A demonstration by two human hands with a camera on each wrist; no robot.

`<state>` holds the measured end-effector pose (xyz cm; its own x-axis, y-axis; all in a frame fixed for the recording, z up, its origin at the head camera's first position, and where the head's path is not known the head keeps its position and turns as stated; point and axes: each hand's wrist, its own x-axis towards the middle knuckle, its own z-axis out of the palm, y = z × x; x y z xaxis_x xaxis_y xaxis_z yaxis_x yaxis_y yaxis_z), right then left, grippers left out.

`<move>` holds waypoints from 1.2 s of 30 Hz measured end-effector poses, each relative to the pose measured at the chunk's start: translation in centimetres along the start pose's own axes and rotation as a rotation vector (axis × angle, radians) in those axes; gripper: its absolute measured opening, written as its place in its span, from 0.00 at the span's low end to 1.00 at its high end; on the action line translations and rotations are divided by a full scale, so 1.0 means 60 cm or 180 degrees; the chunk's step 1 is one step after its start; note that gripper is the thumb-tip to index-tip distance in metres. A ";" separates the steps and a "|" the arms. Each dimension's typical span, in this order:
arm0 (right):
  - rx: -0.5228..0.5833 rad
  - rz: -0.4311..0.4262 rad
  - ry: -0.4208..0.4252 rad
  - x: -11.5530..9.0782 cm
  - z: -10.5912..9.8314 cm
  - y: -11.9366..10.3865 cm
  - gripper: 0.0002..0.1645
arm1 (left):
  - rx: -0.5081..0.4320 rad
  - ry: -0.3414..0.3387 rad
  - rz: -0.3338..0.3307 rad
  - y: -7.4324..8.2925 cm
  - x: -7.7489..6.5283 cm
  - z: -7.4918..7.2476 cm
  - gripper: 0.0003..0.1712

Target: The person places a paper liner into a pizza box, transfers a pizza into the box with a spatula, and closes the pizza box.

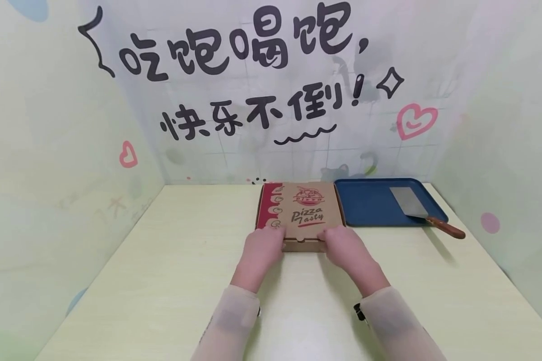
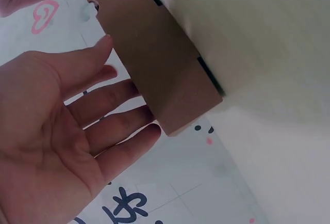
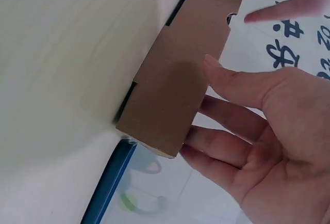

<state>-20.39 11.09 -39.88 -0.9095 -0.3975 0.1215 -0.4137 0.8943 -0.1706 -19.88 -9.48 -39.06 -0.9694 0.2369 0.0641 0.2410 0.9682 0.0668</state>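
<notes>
A closed cardboard pizza box (image 1: 313, 208), brown with a red strip and printed lettering, lies flat on the table. My left hand (image 1: 264, 245) holds the left part of its front edge. The right part of that edge is held by my right hand (image 1: 347, 245). In the left wrist view, the left hand's thumb (image 2: 87, 61) touches the top of the box's front wall (image 2: 149, 53), while the other fingertips go out of sight over the lid. The right wrist view has the right thumb (image 3: 234, 82) placed likewise at the edge.
Right of the box lies a blue tray (image 1: 366, 200) by the back wall. A metal spatula (image 1: 408, 201) with a wooden handle rests on it, the handle sticking out over the tray's front right edge. Printed walls enclose the pale table (image 1: 185, 260) at the back and sides.
</notes>
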 end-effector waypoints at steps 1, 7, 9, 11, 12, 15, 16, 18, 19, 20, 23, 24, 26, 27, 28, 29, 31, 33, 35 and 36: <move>-0.0003 -0.0007 0.0051 0.004 -0.001 0.002 0.04 | 0.0022 0.0023 0.0007 -0.001 0.003 -0.002 0.13; 0.0031 0.0029 0.0065 0.014 -0.007 0.007 0.05 | 0.0214 0.0013 0.0039 -0.001 0.018 -0.006 0.12; 0.0007 0.0029 0.0061 0.015 -0.007 0.008 0.05 | 0.0325 0.0072 0.0032 0.003 0.020 -0.001 0.11; -0.0032 0.0024 0.0063 0.017 -0.006 0.007 0.05 | 0.0449 0.0186 0.0021 0.007 0.021 0.005 0.07; -0.0055 0.0019 0.0065 0.018 -0.006 0.007 0.05 | 0.0495 0.0249 0.0019 0.009 0.021 0.008 0.05; -0.0101 0.0000 0.0069 0.019 -0.005 0.006 0.06 | 0.0639 0.0403 0.0013 0.016 0.018 0.015 0.04; -0.0116 -0.0012 0.0085 0.020 -0.004 0.006 0.06 | 0.0676 0.0451 0.0005 0.018 0.017 0.017 0.04; -0.0148 -0.0036 0.0128 0.019 -0.003 0.006 0.07 | 0.0709 0.0531 -0.0021 0.020 0.015 0.020 0.04; -0.0157 -0.0038 0.0147 0.019 -0.002 0.007 0.07 | 0.0715 0.0567 -0.0034 0.021 0.016 0.021 0.04; -0.0162 -0.0040 0.0163 0.019 -0.003 0.008 0.07 | 0.0714 0.0595 -0.0045 0.021 0.016 0.021 0.04; -0.0171 -0.0058 0.0165 0.020 -0.005 0.008 0.08 | 0.0670 0.0621 -0.0042 0.021 0.018 0.021 0.04; -0.0168 -0.0069 0.0150 0.021 -0.006 0.009 0.09 | 0.0648 0.0617 -0.0036 0.021 0.018 0.020 0.04; -0.0163 -0.0097 0.0120 0.023 -0.008 0.009 0.10 | 0.0637 0.0607 -0.0023 0.021 0.018 0.020 0.05; -0.0163 -0.0118 0.0103 0.024 -0.009 0.010 0.10 | 0.0635 0.0607 -0.0024 0.021 0.017 0.020 0.05; -0.0172 -0.0134 0.0090 0.025 -0.009 0.010 0.09 | 0.0642 0.0605 -0.0029 0.022 0.017 0.021 0.05; -0.0173 -0.0151 0.0072 0.025 -0.009 0.011 0.09 | 0.0641 0.0605 -0.0042 0.022 0.016 0.022 0.05; -0.0167 -0.0161 0.0044 0.025 -0.010 0.012 0.08 | 0.0640 0.0603 -0.0075 0.023 0.015 0.023 0.04; -0.0164 -0.0166 0.0019 0.025 -0.010 0.013 0.07 | 0.0640 0.0617 -0.0114 0.024 0.015 0.025 0.04; -0.0149 -0.0156 0.0010 0.025 -0.010 0.013 0.07 | 0.0632 0.0619 -0.0149 0.025 0.015 0.026 0.03; -0.0141 -0.0154 0.0010 0.024 -0.010 0.013 0.06 | 0.0638 0.0611 -0.0167 0.025 0.015 0.026 0.03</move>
<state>-22.02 11.36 -39.23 -0.8884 -0.4399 0.1317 -0.4548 0.8824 -0.1209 -20.46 -7.68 -40.44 -0.9492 0.1851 0.2546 0.1583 0.9798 -0.1222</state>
